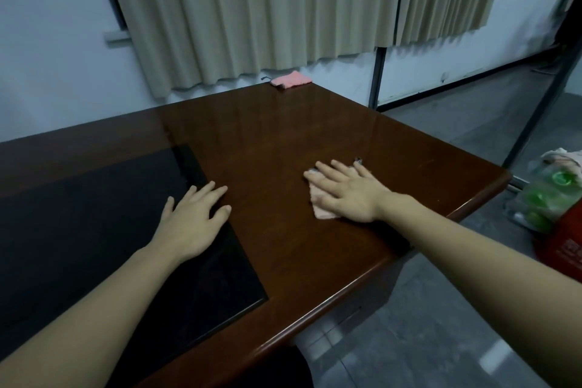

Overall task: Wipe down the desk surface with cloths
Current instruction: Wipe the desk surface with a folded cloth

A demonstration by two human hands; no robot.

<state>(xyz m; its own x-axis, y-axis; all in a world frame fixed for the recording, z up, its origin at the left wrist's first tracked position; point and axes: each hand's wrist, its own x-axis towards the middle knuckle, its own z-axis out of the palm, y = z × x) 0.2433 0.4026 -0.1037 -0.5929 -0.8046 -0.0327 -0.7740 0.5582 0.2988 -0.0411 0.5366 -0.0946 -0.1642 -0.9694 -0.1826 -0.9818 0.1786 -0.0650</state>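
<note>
Right hand point(345, 195) presses flat, fingers straight, on pink cloth point(321, 209) near desk's right edge | left hand point(192, 217) rests flat, released, on black inlay point(94, 230) | second pink cloth point(291, 80) at glossy brown desk's point(283, 135) far edge | beige curtains point(252, 9) behind, grey floor point(441, 324).

Beige curtains point(267, 9) hanging on the wall behind. Down on the grey floor point(425, 324) at the right — a red bin point(563, 249), with a see-through bag of green bottles point(548, 195) just beside it.
</note>
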